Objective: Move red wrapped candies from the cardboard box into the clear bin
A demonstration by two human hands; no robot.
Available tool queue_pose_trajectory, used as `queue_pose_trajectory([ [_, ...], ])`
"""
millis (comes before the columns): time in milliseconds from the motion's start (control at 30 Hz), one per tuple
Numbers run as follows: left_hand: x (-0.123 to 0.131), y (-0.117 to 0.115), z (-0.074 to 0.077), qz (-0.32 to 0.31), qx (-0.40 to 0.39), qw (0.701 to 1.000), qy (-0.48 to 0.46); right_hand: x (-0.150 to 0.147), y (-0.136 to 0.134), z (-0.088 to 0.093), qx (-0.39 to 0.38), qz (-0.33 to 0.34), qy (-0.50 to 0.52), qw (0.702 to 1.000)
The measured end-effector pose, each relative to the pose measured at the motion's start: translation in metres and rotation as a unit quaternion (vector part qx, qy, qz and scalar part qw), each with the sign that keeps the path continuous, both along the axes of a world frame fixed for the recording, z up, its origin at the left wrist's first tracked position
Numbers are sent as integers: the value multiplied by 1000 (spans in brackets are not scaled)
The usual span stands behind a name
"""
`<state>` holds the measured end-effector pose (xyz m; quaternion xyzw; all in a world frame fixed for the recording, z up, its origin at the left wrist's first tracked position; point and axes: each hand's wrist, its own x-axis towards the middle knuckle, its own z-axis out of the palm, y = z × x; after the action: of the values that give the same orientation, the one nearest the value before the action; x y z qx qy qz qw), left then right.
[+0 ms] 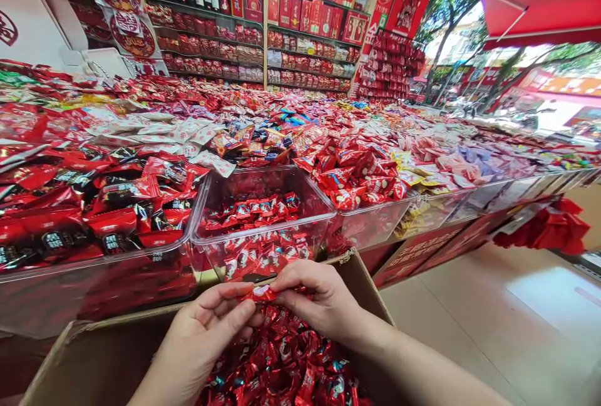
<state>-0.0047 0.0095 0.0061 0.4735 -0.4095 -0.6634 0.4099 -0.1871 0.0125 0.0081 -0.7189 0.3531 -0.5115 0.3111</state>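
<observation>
Head view. I had both hands over an open cardboard box (94, 356) heaped with red foil-wrapped candies (286, 362). My left hand (201, 337) and right hand (319, 299) were closed together on one red-wrapped candy (261, 294), pinched between the fingertips of both, just above the heap and just in front of the clear plastic bin (263, 218). That bin stood on the bench among fuller neighbours: dark-and-red packets (94, 205) to its left, red-and-white sweets (361, 174) to its right. It held only a shallow layer of the same red candies.

Risk, as I judged it: the foil looked slick and the grip was a fingertip pinch, so the piece could slip and drop back into the box, or bounce off the bin's rim to the floor (493, 318). The box corner overhung the aisle; a nudge might tip it.
</observation>
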Motion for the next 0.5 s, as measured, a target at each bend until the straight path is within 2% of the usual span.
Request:
queue_pose_trajectory([
  [33, 0, 0, -1, 6, -16, 1000, -13, 0, 0, 0, 18, 0, -8, 1000],
  [100, 1, 1, -4, 25, -54, 997, -40, 2, 0, 0, 102, -1, -61, 993],
  [200, 2, 2, -9, 45, -106, 990, -78, 5, -1, 0, 280, 53, -155, 946],
  [267, 1, 3, -11, 37, -132, 987, -90, 7, -1, -1, 349, 98, -170, 916],
  [333, 0, 3, -11, 20, -147, 986, -80, 7, -1, -3, 363, 103, -161, 912],
  [500, -3, 1, -6, 9, -127, 991, -44, 7, 0, -8, 298, 66, -119, 945],
])
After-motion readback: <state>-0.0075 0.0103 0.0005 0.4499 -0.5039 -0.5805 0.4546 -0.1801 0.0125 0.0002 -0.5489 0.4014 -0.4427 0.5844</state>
